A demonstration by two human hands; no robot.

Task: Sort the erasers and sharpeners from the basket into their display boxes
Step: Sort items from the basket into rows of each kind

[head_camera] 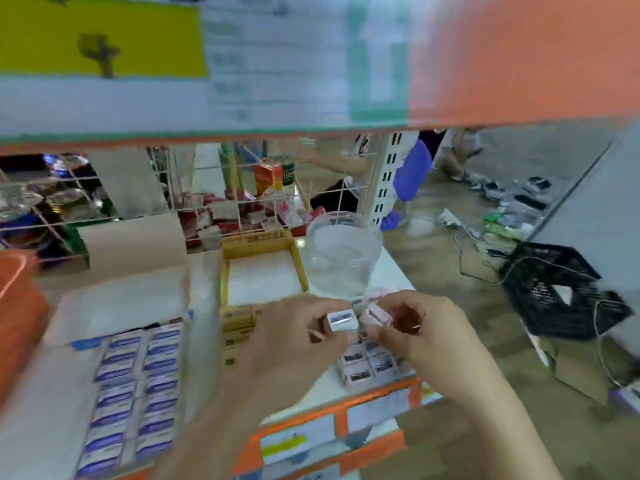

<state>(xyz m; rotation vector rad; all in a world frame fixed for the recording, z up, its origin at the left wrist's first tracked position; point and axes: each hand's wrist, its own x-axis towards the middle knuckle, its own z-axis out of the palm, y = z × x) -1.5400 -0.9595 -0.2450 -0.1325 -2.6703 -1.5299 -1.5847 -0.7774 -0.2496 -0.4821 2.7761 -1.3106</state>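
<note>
My left hand (pixel 298 336) pinches a small white sharpener (pixel 342 320) with a dark blade window. My right hand (pixel 420 327) pinches a pale pink sharpener (pixel 375 315) right beside it. Both hands hover over a group of white sharpeners (pixel 369 363) lined up on the white shelf (pixel 332 382). To the left lies a display box of blue-and-white erasers (pixel 133 386) in rows. A yellow cardboard display box (pixel 227 271) stands behind the hands, its inside bare. The picture is blurred.
A clear plastic jar (pixel 343 258) stands just behind the hands. An orange basket (pixel 19 306) shows at the left edge. A wire rack (pixel 242 202) with red packs closes the back. A black crate (pixel 554 289) and cables lie on the floor to the right.
</note>
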